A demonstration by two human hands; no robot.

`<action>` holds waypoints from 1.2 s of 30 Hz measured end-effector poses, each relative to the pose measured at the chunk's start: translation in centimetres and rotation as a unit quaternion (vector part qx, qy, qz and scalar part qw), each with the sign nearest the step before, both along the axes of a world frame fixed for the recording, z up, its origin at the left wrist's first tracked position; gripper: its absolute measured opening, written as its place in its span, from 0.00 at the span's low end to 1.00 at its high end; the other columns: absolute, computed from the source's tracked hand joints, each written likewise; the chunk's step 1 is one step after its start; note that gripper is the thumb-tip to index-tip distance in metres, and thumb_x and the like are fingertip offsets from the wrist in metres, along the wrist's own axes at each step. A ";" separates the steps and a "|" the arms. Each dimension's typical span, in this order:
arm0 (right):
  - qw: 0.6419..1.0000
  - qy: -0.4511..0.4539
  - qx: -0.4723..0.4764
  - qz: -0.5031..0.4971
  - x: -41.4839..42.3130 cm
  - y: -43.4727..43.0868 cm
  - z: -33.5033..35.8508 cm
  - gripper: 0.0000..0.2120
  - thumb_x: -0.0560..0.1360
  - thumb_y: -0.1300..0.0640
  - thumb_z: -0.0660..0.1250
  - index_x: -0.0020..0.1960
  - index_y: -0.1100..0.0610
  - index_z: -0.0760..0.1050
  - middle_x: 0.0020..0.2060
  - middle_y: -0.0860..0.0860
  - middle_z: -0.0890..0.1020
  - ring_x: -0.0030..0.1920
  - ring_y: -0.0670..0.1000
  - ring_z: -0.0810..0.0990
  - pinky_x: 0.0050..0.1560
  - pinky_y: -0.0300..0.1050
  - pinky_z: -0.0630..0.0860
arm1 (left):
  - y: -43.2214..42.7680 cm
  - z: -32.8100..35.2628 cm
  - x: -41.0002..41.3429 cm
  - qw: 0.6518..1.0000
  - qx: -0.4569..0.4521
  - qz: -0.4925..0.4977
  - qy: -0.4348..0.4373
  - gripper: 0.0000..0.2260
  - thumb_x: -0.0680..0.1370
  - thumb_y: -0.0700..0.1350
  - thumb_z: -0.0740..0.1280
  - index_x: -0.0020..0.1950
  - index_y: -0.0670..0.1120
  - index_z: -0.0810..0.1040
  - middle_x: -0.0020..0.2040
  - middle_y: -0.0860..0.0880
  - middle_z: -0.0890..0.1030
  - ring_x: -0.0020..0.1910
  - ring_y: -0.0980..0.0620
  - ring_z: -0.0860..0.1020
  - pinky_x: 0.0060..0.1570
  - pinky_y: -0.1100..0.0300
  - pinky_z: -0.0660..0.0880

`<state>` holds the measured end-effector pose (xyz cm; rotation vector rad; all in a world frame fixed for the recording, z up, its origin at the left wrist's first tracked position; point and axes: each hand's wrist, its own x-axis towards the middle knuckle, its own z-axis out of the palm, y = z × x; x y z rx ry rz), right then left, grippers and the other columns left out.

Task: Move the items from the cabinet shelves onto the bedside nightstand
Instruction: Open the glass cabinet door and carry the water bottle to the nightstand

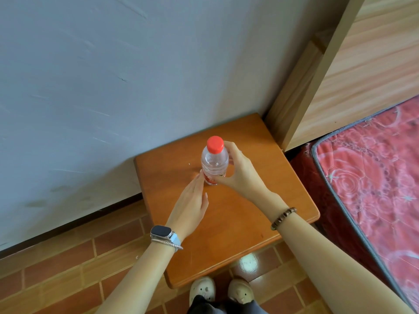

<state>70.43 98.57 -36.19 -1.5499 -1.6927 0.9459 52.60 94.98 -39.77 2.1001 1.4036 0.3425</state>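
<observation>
Water bottle upright on nightstand, right hand gripping; left hand open

My right hand covers the far side of the bottle, so I cannot tell how many of my fingers touch it there. The label print under my thumb is too small to read. My left hand hides its own palm. Both my forearms run off the bottom edge, and my slippers are partly cut off there.
</observation>
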 end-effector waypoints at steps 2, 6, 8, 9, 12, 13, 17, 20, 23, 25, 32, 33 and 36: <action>1.000 0.001 0.007 0.005 0.1 0.5 -0.2 0.33 0.67 0.49 0.77 0.67 0.47 0.65 0.59 0.42 0.77 0.58 0.46 0.76 0.57 0.49 0.78 | 0.3 -0.2 0.1 1.000 0.005 0.001 -0.003 0.24 0.82 0.47 0.56 0.77 0.46 0.53 0.75 0.47 0.62 0.73 0.51 0.63 0.67 0.63 0.61; 1.000 0.008 0.025 -0.005 0.1 2.3 -0.1 0.33 0.67 0.48 0.76 0.67 0.48 0.66 0.58 0.44 0.77 0.57 0.45 0.78 0.55 0.47 0.79 | 2.3 -0.6 0.4 1.000 0.023 0.011 -0.001 0.24 0.82 0.47 0.56 0.76 0.46 0.54 0.75 0.47 0.63 0.73 0.50 0.63 0.67 0.58 0.64; 0.999 0.014 0.035 -0.013 0.2 3.6 -0.2 0.32 0.67 0.48 0.76 0.66 0.48 0.66 0.58 0.44 0.78 0.56 0.45 0.78 0.55 0.46 0.79 | 3.8 -0.8 0.6 0.999 0.038 0.009 -0.009 0.23 0.82 0.47 0.56 0.76 0.47 0.56 0.73 0.46 0.66 0.71 0.50 0.65 0.68 0.57 0.66; 0.999 0.013 0.041 -0.016 0.3 4.3 -0.2 0.32 0.67 0.47 0.76 0.66 0.49 0.66 0.58 0.44 0.78 0.56 0.45 0.78 0.55 0.45 0.79 | 4.6 -0.8 0.7 0.999 0.046 0.006 -0.018 0.22 0.81 0.46 0.57 0.75 0.48 0.58 0.72 0.47 0.68 0.70 0.50 0.68 0.67 0.55 0.68; 0.998 0.006 0.055 -0.026 0.4 6.2 -0.5 0.33 0.67 0.45 0.77 0.67 0.49 0.66 0.58 0.44 0.78 0.56 0.45 0.79 0.55 0.45 0.80 | 7.0 -0.8 1.2 0.997 0.061 0.006 -0.040 0.18 0.81 0.43 0.58 0.71 0.49 0.63 0.66 0.48 0.74 0.63 0.51 0.74 0.61 0.53 0.74; 0.998 0.007 0.058 -0.032 0.4 6.7 -0.6 0.34 0.67 0.45 0.77 0.67 0.49 0.66 0.57 0.44 0.79 0.56 0.44 0.79 0.54 0.44 0.80 | 7.6 -0.9 1.4 0.997 0.065 0.008 -0.042 0.19 0.80 0.42 0.58 0.71 0.48 0.63 0.65 0.47 0.75 0.61 0.51 0.75 0.60 0.53 0.75; 0.997 0.006 0.066 -0.047 0.6 8.3 -1.1 0.35 0.67 0.46 0.77 0.68 0.50 0.65 0.58 0.42 0.78 0.54 0.42 0.78 0.52 0.34 0.77 | 9.5 -1.1 1.7 0.996 0.072 0.008 -0.042 0.20 0.80 0.41 0.58 0.72 0.48 0.62 0.62 0.48 0.76 0.57 0.51 0.77 0.55 0.58 0.76; 0.997 -0.004 0.069 -0.045 0.8 8.9 -1.3 0.36 0.67 0.45 0.77 0.69 0.51 0.64 0.60 0.43 0.78 0.55 0.42 0.77 0.51 0.30 0.74 | 9.9 -1.2 1.9 0.996 0.072 0.010 -0.048 0.19 0.80 0.43 0.58 0.71 0.49 0.63 0.61 0.49 0.77 0.55 0.51 0.78 0.52 0.60 0.77; 0.997 -0.006 0.070 -0.038 0.9 8.8 -1.3 0.36 0.68 0.46 0.76 0.69 0.51 0.63 0.59 0.40 0.76 0.54 0.39 0.75 0.49 0.23 0.72 | 9.7 -1.3 1.8 0.996 0.069 0.015 -0.051 0.19 0.80 0.43 0.58 0.71 0.50 0.62 0.61 0.49 0.77 0.55 0.52 0.78 0.52 0.61 0.76; 0.997 -0.011 0.068 -0.029 1.0 8.6 -1.1 0.36 0.68 0.46 0.76 0.70 0.52 0.63 0.58 0.39 0.74 0.54 0.38 0.74 0.47 0.20 0.70 | 9.6 -1.4 1.8 0.997 0.063 0.018 -0.048 0.20 0.80 0.44 0.59 0.73 0.50 0.61 0.62 0.49 0.76 0.57 0.52 0.77 0.53 0.62 0.75; 0.997 -0.068 0.029 0.003 1.8 8.0 0.3 0.39 0.70 0.46 0.74 0.74 0.53 0.59 0.65 0.51 0.77 0.62 0.50 0.77 0.58 0.37 0.73 | 9.0 0.5 1.9 0.998 0.044 0.043 -0.035 0.21 0.81 0.44 0.60 0.74 0.47 0.62 0.68 0.47 0.73 0.65 0.49 0.73 0.59 0.62 0.68; 0.997 -0.075 0.021 0.003 1.9 7.7 0.7 0.39 0.70 0.46 0.74 0.74 0.53 0.58 0.65 0.51 0.77 0.63 0.50 0.77 0.60 0.39 0.73 | 8.7 1.1 1.9 0.997 0.040 0.050 -0.035 0.21 0.81 0.44 0.59 0.74 0.47 0.62 0.69 0.47 0.72 0.66 0.49 0.72 0.59 0.63 0.67; 0.995 -0.096 -0.004 -0.013 2.3 6.4 2.4 0.38 0.72 0.49 0.73 0.75 0.54 0.57 0.64 0.53 0.77 0.64 0.51 0.75 0.62 0.44 0.73 | 7.7 3.6 1.6 0.995 0.056 0.062 -0.047 0.16 0.81 0.44 0.58 0.70 0.48 0.68 0.65 0.48 0.75 0.64 0.51 0.73 0.57 0.64 0.67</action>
